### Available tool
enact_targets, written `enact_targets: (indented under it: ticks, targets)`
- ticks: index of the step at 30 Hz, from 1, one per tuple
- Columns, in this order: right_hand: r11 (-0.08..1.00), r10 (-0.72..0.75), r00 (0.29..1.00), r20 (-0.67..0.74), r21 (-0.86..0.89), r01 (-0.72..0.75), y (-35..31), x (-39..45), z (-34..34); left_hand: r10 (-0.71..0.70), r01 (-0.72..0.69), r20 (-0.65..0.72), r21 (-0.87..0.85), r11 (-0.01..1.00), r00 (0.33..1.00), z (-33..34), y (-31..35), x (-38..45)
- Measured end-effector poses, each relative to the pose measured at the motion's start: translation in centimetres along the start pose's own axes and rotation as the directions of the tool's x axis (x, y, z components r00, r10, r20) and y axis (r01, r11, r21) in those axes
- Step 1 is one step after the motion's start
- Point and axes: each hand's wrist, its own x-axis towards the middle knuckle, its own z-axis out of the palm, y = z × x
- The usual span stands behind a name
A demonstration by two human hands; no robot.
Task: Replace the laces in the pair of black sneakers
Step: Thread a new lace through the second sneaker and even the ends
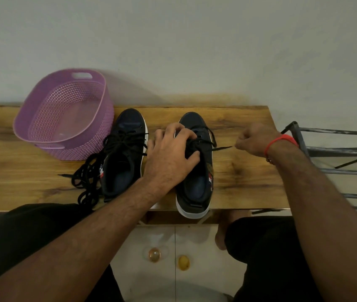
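Two black sneakers with white soles stand side by side on a wooden table [238, 171], toes pointing away from me. The left sneaker [125, 158] carries loose black lacing, and a tangle of black laces [88, 179] lies against its left side. My left hand [171, 158] grips the right sneaker [197, 184] over its tongue and eyelets, fingers curled over the upper. My right hand [256, 140] pinches the tip of a black lace [221, 148] and holds it out taut to the right of that sneaker.
An empty purple perforated basket [64, 118] stands at the back left of the table, touching the left sneaker's toe. A dark metal rack [336, 153] sits off the table's right edge. A plain wall rises behind. My knees are under the front edge.
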Motion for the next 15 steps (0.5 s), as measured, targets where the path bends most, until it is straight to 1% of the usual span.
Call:
enact_targets:
  ticks: [2,3,5,6,8,10,11,13,15]
  targets:
    - [0.995,-0.079,0.997,0.017,-0.062,0.080,-0.4,-0.1,0.4,-0.008,0.008,0.013,-0.014,1.000,1.000,-0.1,-0.1,0.1]
    - [0.986,-0.150,0.987,0.058,-0.070,0.154,-1.0,-0.3,0.6,-0.013,0.014,0.015,-0.017,1.000,1.000,-0.2,-0.2,0.1]
    - [0.955,-0.292,0.946,0.141,-0.013,0.296,-2.3,-0.6,1.3,-0.017,0.017,0.012,-0.011,1.000,1.000,-0.3,-0.3,0.1]
    - [0.939,-0.341,0.927,0.156,0.005,0.345,-3.0,-0.8,1.7,-0.017,0.017,0.013,-0.006,1.000,1.000,-0.3,-0.3,0.1]
    - [0.913,-0.400,0.905,0.146,-0.028,0.408,-3.9,-1.1,2.3,-0.018,0.018,0.019,0.001,1.000,1.000,-0.3,-0.4,0.1]
    - [0.921,-0.381,0.914,0.138,-0.035,0.389,-3.9,-1.0,2.3,-0.019,0.019,0.024,0.002,1.000,1.000,-0.3,-0.4,0.1]
    - [0.935,-0.341,0.928,0.147,-0.047,0.351,-3.4,-0.8,2.1,-0.019,0.019,0.025,0.002,1.000,0.999,-0.4,-0.4,0.1]
    - [0.961,-0.200,0.958,0.206,-0.148,0.232,-2.2,-0.5,1.2,-0.019,0.019,0.031,0.007,1.000,0.999,-0.4,-0.4,0.2]
    - [0.950,-0.042,0.964,0.264,-0.289,0.120,-0.6,-0.1,0.4,-0.018,0.018,0.029,0.012,1.000,0.999,-0.4,-0.5,0.2]
